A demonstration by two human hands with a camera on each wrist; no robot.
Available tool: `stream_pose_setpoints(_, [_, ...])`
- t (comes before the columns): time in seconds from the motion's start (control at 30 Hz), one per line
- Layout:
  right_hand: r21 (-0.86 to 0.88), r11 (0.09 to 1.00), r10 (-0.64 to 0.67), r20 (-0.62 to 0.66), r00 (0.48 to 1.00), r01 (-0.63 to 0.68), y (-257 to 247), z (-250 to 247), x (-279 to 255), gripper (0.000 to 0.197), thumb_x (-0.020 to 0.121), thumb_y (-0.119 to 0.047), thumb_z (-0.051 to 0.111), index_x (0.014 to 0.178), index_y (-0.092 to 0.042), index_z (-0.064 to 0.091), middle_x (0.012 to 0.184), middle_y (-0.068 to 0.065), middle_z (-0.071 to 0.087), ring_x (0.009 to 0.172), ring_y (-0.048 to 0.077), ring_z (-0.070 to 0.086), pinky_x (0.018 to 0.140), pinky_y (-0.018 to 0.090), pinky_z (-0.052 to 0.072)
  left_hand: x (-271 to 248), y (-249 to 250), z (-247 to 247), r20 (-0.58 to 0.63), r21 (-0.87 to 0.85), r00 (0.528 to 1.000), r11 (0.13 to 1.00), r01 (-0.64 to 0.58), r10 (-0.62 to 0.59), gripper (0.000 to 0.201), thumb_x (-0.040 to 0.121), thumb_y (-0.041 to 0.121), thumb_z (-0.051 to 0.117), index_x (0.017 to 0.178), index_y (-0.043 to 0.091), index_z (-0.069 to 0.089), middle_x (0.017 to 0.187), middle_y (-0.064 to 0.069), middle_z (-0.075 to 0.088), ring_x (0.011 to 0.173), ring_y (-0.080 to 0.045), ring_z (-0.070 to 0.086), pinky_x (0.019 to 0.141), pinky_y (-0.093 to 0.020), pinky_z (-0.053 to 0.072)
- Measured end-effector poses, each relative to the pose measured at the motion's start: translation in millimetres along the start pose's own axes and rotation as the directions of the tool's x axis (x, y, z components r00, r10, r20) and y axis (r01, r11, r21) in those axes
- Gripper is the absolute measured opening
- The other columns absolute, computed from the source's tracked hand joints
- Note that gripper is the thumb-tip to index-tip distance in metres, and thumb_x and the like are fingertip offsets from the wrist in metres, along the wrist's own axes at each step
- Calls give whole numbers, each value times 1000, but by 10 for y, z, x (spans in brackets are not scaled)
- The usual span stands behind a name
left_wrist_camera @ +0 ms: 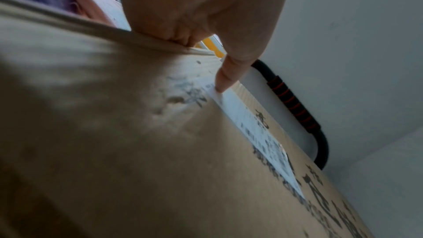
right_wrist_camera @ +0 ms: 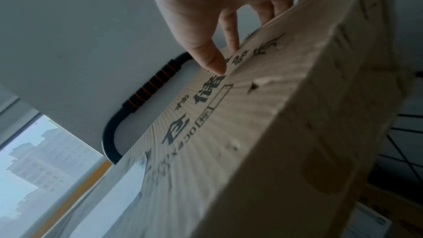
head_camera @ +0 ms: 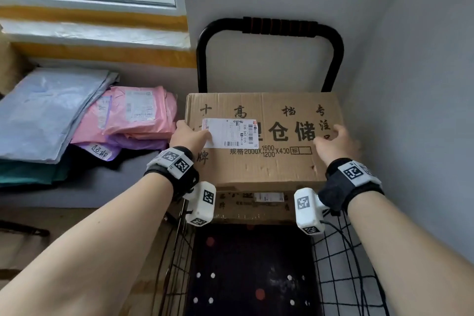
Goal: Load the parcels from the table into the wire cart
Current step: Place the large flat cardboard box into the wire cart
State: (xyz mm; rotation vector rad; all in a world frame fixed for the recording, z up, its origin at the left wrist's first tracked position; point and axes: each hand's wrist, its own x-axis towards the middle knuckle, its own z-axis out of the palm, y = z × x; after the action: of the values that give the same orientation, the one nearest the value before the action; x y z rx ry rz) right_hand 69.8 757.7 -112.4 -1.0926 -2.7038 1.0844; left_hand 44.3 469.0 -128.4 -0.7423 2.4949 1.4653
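Observation:
A big cardboard box [head_camera: 269, 167] with black printed characters and a white shipping label [head_camera: 230, 133] lies across the top of the wire cart [head_camera: 333, 264], on a second cardboard box [head_camera: 254, 205] underneath. My left hand [head_camera: 189, 136] grips the top box's left edge; the thumb [left_wrist_camera: 226, 75] presses on the label and the fingers curl over the side. My right hand [head_camera: 336, 141] is at the box's right edge, blurred. Its thumb [right_wrist_camera: 213, 57] and loosely straight fingers just touch the top of the cardboard box [right_wrist_camera: 251, 151].
The cart's black handle [head_camera: 279, 25] rises behind the box against the grey wall. On the table [head_camera: 107, 187] at left lie soft mailers: a grey bag [head_camera: 46, 110], pink ones [head_camera: 138, 113], a purple one [head_camera: 133, 142] and a green one [head_camera: 30, 174]. A wall stands close on the right.

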Motion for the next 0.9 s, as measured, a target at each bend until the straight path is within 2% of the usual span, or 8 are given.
stream_pose_setpoints(0.13, [-35,997,70,58,996,-68,169,253,252,67,73,-38,63,136,-41,38,136,12,41,121,35,47,100,52,43,168,-4,192,-18,75,1000,997,14,-13,52,77,20,63,125,10,45,112,-6,60,101,-29,59,87,-33,47])
stream_pose_setpoints(0.2, [-53,993,109,85,990,-105,240,352,389,67,76,-36,65,138,-39,38,138,13,41,123,35,45,103,51,41,255,-26,315,-15,103,999,994,36,-35,53,80,19,61,129,10,42,113,-6,58,104,-29,58,83,-30,43])
stream_pose_setpoints(0.3, [-75,989,132,112,985,-124,334,515,589,66,81,-32,65,140,-36,36,141,12,38,128,35,41,107,48,36,396,-143,508,2,127,996,988,85,-86,56,82,14,60,133,9,36,121,-9,56,110,-31,55,84,-31,41])
stream_pose_setpoints(0.43, [-105,983,164,166,972,-148,476,784,757,66,82,-32,63,142,-35,34,144,12,37,129,34,41,107,47,37,619,-375,748,25,163,988,975,148,-154,59,81,12,59,135,7,34,126,-11,54,113,-32,53,91,-35,43])
stream_pose_setpoints(0.57, [-127,972,219,196,956,-197,705,1053,850,71,84,-30,63,145,-34,28,145,12,35,130,35,40,107,48,36,776,-620,1011,31,194,976,959,206,-216,62,82,12,57,138,5,29,126,-14,53,105,-31,55,84,-35,45])
stream_pose_setpoints(0.67, [-162,951,297,226,928,-265,963,1286,839,83,83,-29,65,149,-33,16,147,13,35,130,37,41,106,48,38,791,-883,1182,29,216,952,931,292,-306,65,83,12,57,140,3,25,131,-17,49,114,-34,52,89,-36,44])
stream_pose_setpoints(0.73, [-186,935,342,240,908,-303,1134,1437,807,89,81,-31,66,151,-30,10,148,15,34,130,38,41,107,49,37,761,-1092,1263,27,253,929,902,350,-369,65,84,13,58,139,1,25,133,-19,47,117,-35,51,84,-35,42])
stream_pose_setpoints(0.9, [-308,874,457,259,851,-376,1575,1707,743,87,84,-30,66,151,-16,13,147,18,34,131,37,41,104,45,37,686,-1537,1494,56,307,883,849,430,-467,64,85,11,57,138,-1,23,131,-21,48,112,-35,53,76,-34,41])
